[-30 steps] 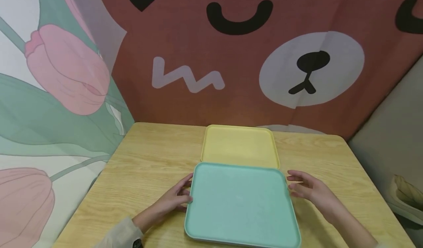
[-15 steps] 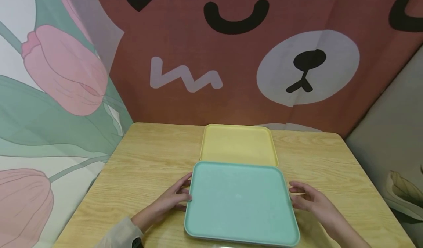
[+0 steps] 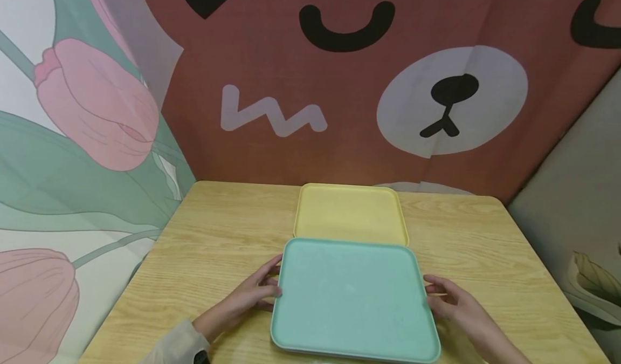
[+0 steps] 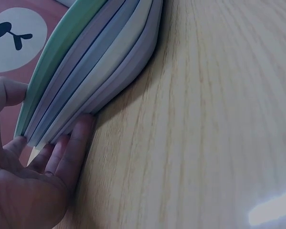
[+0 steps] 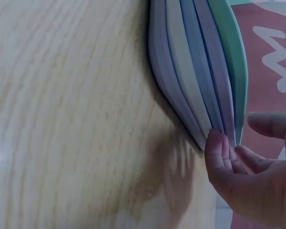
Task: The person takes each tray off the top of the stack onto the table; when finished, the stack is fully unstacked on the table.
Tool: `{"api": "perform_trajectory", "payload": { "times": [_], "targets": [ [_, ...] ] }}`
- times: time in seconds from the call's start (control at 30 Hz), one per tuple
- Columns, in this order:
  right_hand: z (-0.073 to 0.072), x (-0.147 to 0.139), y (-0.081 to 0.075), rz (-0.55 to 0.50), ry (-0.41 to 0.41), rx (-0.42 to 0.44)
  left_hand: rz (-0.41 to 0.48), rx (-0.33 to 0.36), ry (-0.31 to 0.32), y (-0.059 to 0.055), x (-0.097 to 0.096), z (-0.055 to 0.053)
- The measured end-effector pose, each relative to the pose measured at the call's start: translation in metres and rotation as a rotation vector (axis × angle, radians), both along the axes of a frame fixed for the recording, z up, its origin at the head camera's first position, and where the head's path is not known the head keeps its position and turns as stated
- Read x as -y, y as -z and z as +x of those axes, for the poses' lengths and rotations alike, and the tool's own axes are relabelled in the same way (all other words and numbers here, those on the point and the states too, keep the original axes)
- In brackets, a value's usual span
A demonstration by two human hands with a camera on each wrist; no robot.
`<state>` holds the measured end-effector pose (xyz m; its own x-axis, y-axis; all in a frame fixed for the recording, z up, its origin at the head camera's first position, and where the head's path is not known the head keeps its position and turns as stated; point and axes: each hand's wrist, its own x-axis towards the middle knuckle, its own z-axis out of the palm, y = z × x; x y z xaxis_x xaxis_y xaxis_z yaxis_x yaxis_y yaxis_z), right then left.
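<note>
A mint-green tray (image 3: pixel 354 299) tops a stack of several trays on the wooden table. From the side, the left wrist view shows lilac, blue and cream tray edges (image 4: pixel 93 78) beneath the green one. My left hand (image 3: pixel 249 293) is at the stack's left side, its thumb against the green rim and its fingertips touching the lower edges. At the opposite side is my right hand (image 3: pixel 456 306); its fingertips meet the tray edges, while its thumb (image 5: pixel 267 123) stands beside the green rim in the right wrist view. Behind the stack lies a yellow tray (image 3: pixel 351 213).
The wooden table (image 3: pixel 228 218) backs onto a bear-patterned cloth (image 3: pixel 271 159). A tulip-patterned cloth (image 3: pixel 97 105) hangs at the left. At the far right, past the table's edge, is a pale container (image 3: pixel 594 291) with something brownish in it.
My right hand has shifted a little toward me along the stack's right edge, its thumb now closer to the rim. My left hand and the trays have stayed about where they were.
</note>
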<state>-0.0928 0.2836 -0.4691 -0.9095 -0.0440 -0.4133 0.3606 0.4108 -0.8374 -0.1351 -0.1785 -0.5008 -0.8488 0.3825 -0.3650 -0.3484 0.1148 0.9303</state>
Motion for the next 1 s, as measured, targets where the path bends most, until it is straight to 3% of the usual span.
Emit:
{"api": "perform_trajectory", "payload": {
  "times": [0.37,1.0],
  "targets": [
    [0.000,0.003,0.005,0.029,0.016,0.015,0.007,-0.002,0.015,0.002,0.002,-0.001],
    [-0.003,0.015,0.006,0.181,0.053,0.037,0.021,-0.021,0.023,-0.001,0.000,0.002]
  ]
}}
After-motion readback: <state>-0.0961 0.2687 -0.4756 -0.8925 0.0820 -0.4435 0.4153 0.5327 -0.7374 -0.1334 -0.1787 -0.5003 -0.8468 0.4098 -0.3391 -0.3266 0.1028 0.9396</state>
